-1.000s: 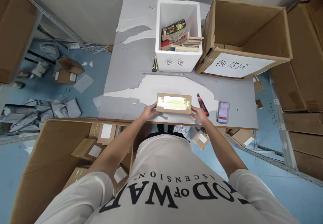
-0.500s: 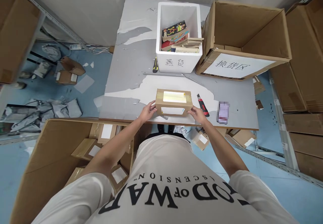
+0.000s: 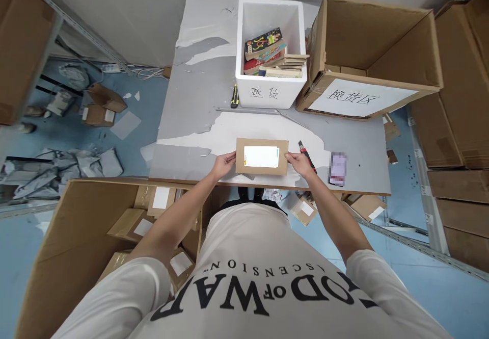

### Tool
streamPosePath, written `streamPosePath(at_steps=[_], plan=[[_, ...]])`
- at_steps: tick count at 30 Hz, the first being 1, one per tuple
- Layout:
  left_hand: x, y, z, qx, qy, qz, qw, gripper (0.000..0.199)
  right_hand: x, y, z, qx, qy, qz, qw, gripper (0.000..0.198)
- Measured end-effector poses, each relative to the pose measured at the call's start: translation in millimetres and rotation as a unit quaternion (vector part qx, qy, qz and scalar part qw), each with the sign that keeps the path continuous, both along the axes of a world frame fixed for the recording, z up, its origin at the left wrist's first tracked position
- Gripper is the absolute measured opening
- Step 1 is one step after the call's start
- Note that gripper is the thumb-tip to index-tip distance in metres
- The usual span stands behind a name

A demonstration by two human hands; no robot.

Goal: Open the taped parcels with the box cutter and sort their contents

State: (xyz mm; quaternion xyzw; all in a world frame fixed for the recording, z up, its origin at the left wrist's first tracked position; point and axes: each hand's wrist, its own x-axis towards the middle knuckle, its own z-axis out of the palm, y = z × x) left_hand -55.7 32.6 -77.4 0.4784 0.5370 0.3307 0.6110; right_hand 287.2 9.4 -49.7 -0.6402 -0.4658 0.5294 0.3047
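Between both hands is a small brown cardboard box [image 3: 262, 171], a white label on the face turned towards me. My left hand [image 3: 224, 164] grips its left end, fingers closed at the edge. At the right end, my right hand [image 3: 299, 163] pinches the box with thumb and fingers. Just behind my right hand lies a red and black utility knife [image 3: 304, 150], partly covered by that hand. Farther right on the table rests a phone-like purple object [image 3: 337, 168], blurred out.
A white foam box [image 3: 263, 92] with several books and a large open carton [image 3: 361, 99] stand at the table's back. Beside the foam box lies a yellow utility knife [image 3: 234, 96]. A big carton [image 3: 57, 257] of parcels stands at lower left, with shelving on both sides.
The small box has been tilted, so one labelled face now shows where two faces showed before. Both hands keep hold of its ends; my right hand now covers more of the red knife.
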Motion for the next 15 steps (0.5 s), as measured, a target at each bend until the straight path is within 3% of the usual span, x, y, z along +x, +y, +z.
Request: streamPosePath(at_steps=[5, 15], plan=[[4, 8, -13.0, -0.033, 0.003, 0.034, 0.999, 0.061, -6, -6, -6, -0.053, 0.135, -0.039, 0.989, 0.050], [6, 11, -21.4, -0.047, -0.035, 0.029, 0.998, 0.066, -11, -17, -33, -0.041, 0.133, -0.088, 0.986, 0.067]])
